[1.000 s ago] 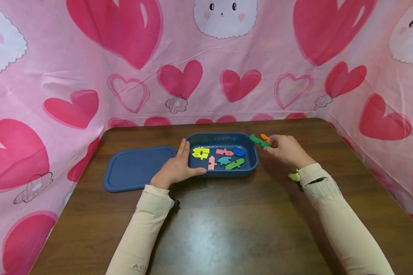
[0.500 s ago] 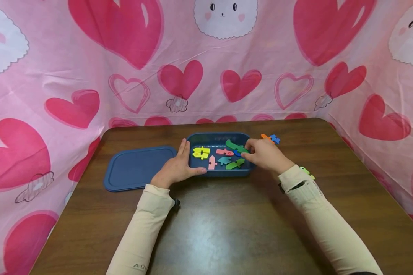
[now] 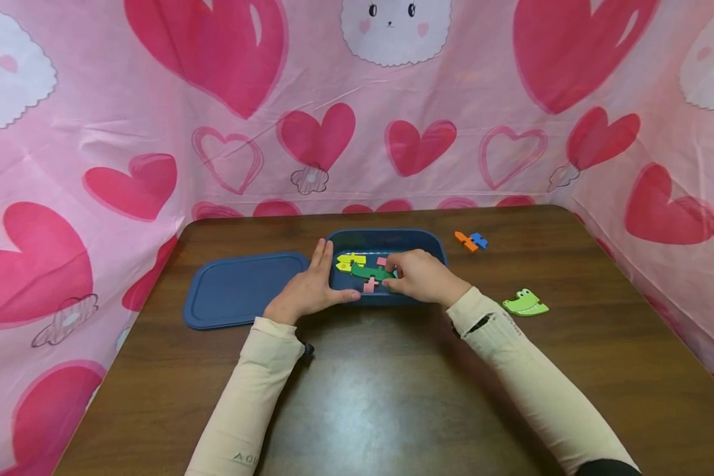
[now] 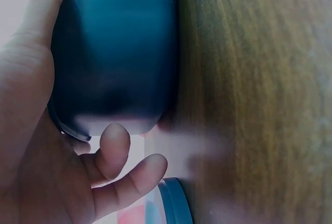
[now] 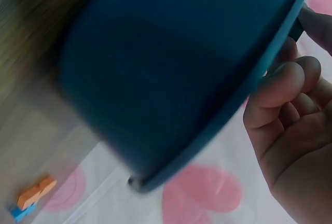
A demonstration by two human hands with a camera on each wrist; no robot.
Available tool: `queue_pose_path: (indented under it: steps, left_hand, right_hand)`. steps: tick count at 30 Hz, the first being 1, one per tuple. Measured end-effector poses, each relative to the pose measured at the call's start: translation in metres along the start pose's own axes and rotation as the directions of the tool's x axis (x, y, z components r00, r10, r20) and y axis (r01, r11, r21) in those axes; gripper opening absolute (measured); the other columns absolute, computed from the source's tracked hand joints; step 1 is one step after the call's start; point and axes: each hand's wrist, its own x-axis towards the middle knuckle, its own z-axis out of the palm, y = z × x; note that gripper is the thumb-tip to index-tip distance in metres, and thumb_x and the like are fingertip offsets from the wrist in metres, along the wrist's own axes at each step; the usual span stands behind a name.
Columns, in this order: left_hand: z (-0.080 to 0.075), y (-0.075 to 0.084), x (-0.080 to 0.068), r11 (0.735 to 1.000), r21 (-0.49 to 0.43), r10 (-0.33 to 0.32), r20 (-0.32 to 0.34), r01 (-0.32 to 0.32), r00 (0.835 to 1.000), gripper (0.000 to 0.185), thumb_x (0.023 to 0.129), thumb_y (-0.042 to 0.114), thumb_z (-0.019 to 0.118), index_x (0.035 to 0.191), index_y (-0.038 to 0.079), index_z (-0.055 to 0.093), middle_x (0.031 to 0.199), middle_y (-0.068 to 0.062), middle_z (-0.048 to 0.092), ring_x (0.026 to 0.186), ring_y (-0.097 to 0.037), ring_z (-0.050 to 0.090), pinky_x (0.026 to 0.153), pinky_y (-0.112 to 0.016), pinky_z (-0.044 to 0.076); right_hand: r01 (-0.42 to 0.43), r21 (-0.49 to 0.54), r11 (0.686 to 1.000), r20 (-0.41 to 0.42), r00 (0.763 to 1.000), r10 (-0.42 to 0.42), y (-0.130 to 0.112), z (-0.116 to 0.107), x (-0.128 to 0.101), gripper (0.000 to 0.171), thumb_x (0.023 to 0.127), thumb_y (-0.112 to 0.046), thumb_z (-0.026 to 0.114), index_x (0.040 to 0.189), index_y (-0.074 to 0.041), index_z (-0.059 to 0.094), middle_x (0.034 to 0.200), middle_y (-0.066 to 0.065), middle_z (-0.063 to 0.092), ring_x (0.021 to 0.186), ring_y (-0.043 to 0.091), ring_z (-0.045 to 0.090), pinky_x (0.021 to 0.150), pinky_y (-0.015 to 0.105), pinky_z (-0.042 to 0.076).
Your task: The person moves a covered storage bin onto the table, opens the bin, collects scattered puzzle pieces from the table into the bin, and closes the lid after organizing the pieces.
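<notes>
Far left on the wooden table (image 3: 363, 396): a blue lid (image 3: 238, 289), lying flat, its right edge just beside the blue container (image 3: 393, 237).

Next, the left hand (image 3: 306, 291), fingers fairly straight, laid against the container's left end with the thumb along the near wall; open and relaxed, gripping nothing. In the left wrist view, the same hand (image 4: 46, 146) pressed to the dark blue wall (image 4: 114, 53), two fingers loosely bent below the corner.

In the middle, inside the container: a yellow piece (image 3: 350, 262) at the left, a pink piece (image 3: 369, 285) near the front wall, and a dark green piece (image 3: 370, 272) held low over them.

Then the right hand (image 3: 419, 277), reaching over the container's near right part, fingers curled, pinching the right end of the dark green piece. In the right wrist view, only bent fingers (image 5: 282, 86) beside the container's rim (image 5: 275, 53); the piece itself hidden there.

Further right, on bare table beyond the container's far right corner: an orange piece (image 3: 466, 241) touching a blue piece (image 3: 478, 240), well apart from both hands. Nearer and rightmost: a light green crocodile piece (image 3: 525, 303), flat on the table, beside the right sleeve (image 3: 512, 357).
</notes>
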Motion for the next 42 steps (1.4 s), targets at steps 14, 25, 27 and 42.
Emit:
queue_pose_path:
  steps: [14,25,27,42]
  left_hand:
    - [0.000,-0.004,0.001,0.999,-0.043,0.032,-0.004,-0.032,0.999,0.132,0.079,0.076,0.067,0.160,0.016,-0.017,0.168,-0.004,-0.016,0.076,-0.025,0.065,0.080,-0.044,0.056]
    - [0.000,-0.005,0.001,0.998,-0.063,0.031,-0.001,-0.031,1.000,0.134,0.077,0.078,0.067,0.160,0.017,-0.018,0.168,-0.002,-0.017,0.071,-0.021,0.065,0.075,-0.040,0.056]
    - [0.000,-0.004,0.001,0.998,-0.061,0.029,-0.002,-0.029,1.000,0.134,0.076,0.078,0.067,0.160,0.017,-0.018,0.168,-0.001,-0.018,0.068,-0.020,0.064,0.073,-0.039,0.056]
    - [0.000,-0.003,0.002,0.999,-0.049,0.001,0.002,-0.001,1.000,0.135,0.075,0.078,0.069,0.161,0.019,-0.016,0.168,0.001,-0.017,0.111,-0.039,0.062,0.096,-0.050,0.051]
  right_hand:
    - [0.090,0.032,0.995,0.094,0.991,-0.092,-0.011,0.017,0.034,0.019,0.092,-0.022,0.077,0.105,-0.008,0.074,0.084,-0.002,0.066,0.073,0.014,0.058,0.068,0.031,0.051]
    - [0.043,0.067,0.997,0.161,0.985,-0.054,-0.011,0.026,0.047,0.019,0.093,-0.020,0.076,0.105,-0.006,0.076,0.088,0.000,0.069,0.078,0.016,0.060,0.077,0.033,0.054]
    - [0.025,0.068,0.997,0.169,0.985,-0.036,-0.010,0.026,0.048,0.024,0.093,-0.021,0.076,0.110,-0.005,0.075,0.094,0.001,0.071,0.083,0.017,0.062,0.082,0.035,0.055]
    - [-0.122,0.053,0.991,0.043,0.992,0.119,0.010,-0.005,0.017,0.027,0.099,-0.016,0.067,0.122,-0.003,0.072,0.092,0.008,0.070,0.072,0.021,0.058,0.065,0.034,0.051]
